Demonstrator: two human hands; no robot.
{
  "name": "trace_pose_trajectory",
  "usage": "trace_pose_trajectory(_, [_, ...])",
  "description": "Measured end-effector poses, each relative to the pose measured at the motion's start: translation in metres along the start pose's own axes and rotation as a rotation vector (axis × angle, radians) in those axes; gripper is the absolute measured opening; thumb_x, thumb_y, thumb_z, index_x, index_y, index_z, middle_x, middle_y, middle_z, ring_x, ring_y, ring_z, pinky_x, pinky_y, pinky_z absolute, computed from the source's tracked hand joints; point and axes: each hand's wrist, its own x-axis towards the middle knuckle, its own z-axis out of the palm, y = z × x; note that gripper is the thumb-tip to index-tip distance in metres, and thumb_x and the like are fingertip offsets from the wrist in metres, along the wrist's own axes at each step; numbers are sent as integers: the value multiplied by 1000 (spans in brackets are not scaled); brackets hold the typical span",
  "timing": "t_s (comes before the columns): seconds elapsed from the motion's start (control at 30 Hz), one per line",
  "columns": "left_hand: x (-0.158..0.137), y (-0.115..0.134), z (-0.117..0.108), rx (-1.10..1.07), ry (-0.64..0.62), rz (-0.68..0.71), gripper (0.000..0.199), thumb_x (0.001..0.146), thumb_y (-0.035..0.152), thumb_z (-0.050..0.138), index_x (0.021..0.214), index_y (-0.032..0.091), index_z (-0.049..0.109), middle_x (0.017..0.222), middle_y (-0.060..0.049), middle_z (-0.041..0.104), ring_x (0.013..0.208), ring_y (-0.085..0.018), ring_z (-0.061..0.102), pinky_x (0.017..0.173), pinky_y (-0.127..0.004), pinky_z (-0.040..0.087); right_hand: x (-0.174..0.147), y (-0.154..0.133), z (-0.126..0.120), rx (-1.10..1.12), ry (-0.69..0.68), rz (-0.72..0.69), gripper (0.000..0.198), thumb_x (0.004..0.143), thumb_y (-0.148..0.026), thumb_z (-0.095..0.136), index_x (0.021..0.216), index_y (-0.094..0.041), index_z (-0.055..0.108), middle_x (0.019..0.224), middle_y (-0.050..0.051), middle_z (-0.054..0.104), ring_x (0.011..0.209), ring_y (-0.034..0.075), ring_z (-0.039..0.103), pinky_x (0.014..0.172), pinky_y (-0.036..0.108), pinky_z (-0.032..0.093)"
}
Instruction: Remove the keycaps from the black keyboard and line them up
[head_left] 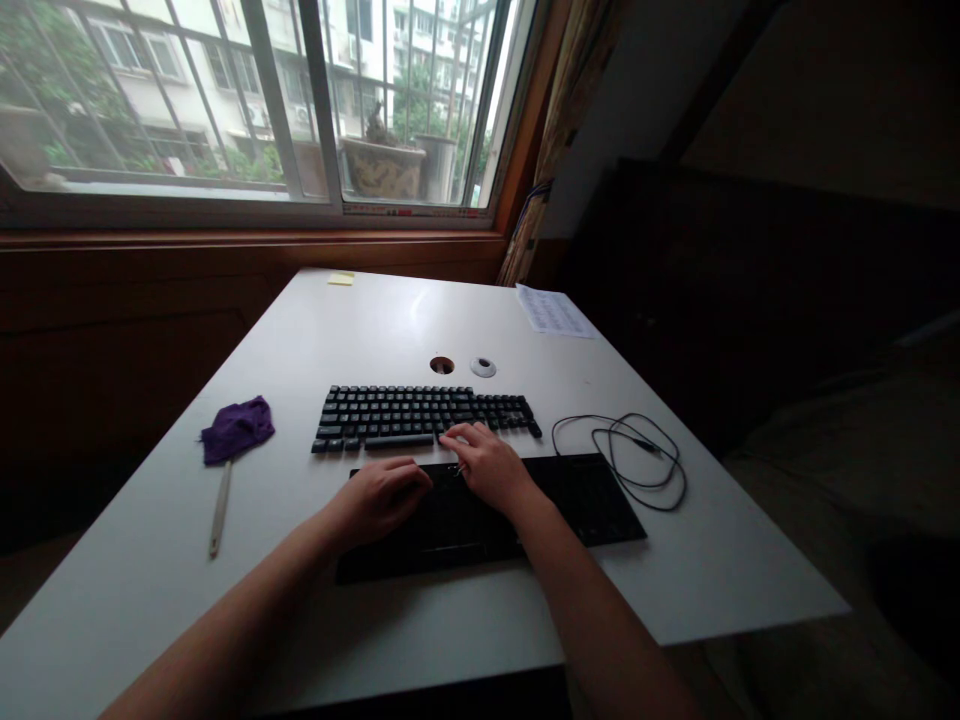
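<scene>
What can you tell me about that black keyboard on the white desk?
The keyboard is black, compact and wide, with rows of dark keycaps and a long spacebar along its near edge; it looks like plastic. It lies flat on the white desk, roughly square to the person, just beyond a black mat. The right hand rests its fingertips at the near edge, right of the spacebar. The left hand lies on the mat, apparently not touching the keyboard.
</scene>
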Motion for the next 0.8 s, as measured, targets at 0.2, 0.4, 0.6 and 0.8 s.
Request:
trace_pose_trajectory(0.2, [2, 1, 2, 87, 196, 1, 17, 95, 15, 51, 101, 19, 65, 102, -8, 67, 92, -18, 63, 83, -33, 54, -1, 1, 2, -7, 2, 11, 50, 85, -3, 52, 130, -23, 62, 125, 6, 62, 108, 23, 50, 95, 38, 48])
trace_pose_trajectory(0.4, [5, 0, 10, 371, 216, -32, 33, 94, 20, 55, 127, 19, 60, 128, -10, 63, 123, -27, 52, 105, -48, 48, -1, 2, 3, -3, 8, 3, 49, 87, -5, 51, 130, -23, 62, 125, 7, 62, 107, 23, 51, 96, 38, 48])
trace_pose_trajectory(0.6, [6, 0, 14, 519, 130, -23, 41, 95, 27, 55, 134, 15, 56, 138, -12, 59, 131, -29, 47, 111, -49, 44, -1, 2, 2, 6, 11, 1, 49, 86, -5, 53, 130, -23, 62, 124, 7, 62, 108, 23, 51, 96, 38, 48])
trace_pose_trajectory(0.8, [5, -1, 15, 524, 108, -46, 41, 95, 29, 54, 134, 14, 56, 137, -12, 60, 130, -29, 49, 111, -47, 44, 0, 1, 3, 7, 21, -5, 48, 85, -4, 53, 129, -21, 63, 124, 7, 62, 106, 23, 52, 96, 39, 48])
